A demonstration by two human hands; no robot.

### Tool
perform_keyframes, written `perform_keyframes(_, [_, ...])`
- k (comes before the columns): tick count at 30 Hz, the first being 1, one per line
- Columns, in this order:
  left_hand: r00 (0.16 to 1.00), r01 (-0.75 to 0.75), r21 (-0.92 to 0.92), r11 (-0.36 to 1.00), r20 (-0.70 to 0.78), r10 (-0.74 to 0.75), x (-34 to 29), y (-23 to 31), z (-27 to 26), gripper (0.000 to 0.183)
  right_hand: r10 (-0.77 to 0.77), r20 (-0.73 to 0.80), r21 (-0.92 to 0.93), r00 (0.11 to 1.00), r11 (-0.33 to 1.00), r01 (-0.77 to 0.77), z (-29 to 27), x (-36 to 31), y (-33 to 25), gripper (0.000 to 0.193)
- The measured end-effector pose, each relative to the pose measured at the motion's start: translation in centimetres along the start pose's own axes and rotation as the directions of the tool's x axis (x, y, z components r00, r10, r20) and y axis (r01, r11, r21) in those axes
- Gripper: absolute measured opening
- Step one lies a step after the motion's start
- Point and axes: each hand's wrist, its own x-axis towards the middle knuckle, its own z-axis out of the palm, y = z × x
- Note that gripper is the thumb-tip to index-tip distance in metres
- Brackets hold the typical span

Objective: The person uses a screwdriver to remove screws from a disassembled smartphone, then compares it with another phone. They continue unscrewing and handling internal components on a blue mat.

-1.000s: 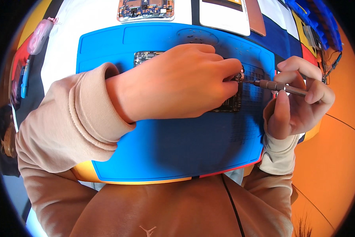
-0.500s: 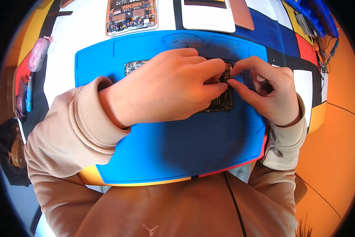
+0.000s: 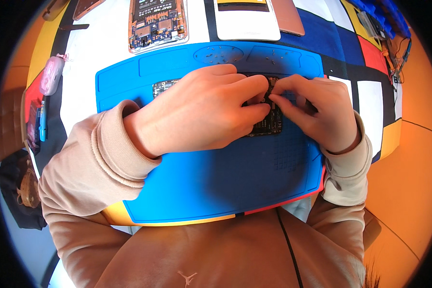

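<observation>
An opened phone [image 3: 269, 126] with its dark inner boards showing lies crosswise on a blue work mat [image 3: 177, 185]. Over its middle stretches my left hand [image 3: 209, 108], hiding much of it, with curled fingers and the thumb pressed toward the index finger near the phone's right end. Facing it from the right, my right hand [image 3: 319, 105] has thumb and index fingertips brought close together at that same end, right beside the left fingertips. Whatever either pinch holds is too small or hidden to make out.
Small screws lie in the mat's oval recess [image 3: 219, 54]. Beyond the mat are another opened phone [image 3: 158, 31], a white phone panel [image 3: 248, 29] and a rose-coloured panel [image 3: 289, 18]. A pink case [image 3: 51, 76] and blue pen [image 3: 43, 126] lie left; blue bins [image 3: 386, 17] stand far right.
My right thumb and index fingertips have drawn closer together and moved slightly left, toward my left fingertips. My left hand keeps nearly the same pose over the phone. The whole view has shifted a little.
</observation>
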Motion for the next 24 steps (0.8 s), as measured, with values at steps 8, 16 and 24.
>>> perform_keyframes(8, [0.999,-0.002,0.025,1.0,0.032,0.002,0.02,-0.22,0.0,0.037,0.036,0.059,-0.041,0.998,0.999,-0.033,0.46,-0.04,0.3,0.015])
perform_keyframes(16, [1.0,0.006,0.034,0.999,0.0,-0.006,0.12,-0.23,0.18,0.024,0.008,-0.024,0.027,1.0,1.0,-0.008,0.82,-0.16,0.48,0.019])
perform_keyframes(24, [1.0,0.017,0.031,0.999,-0.025,-0.016,0.22,-0.29,0.33,0.022,0.005,-0.055,0.018,0.998,1.0,-0.004,0.97,-0.13,0.8,0.019])
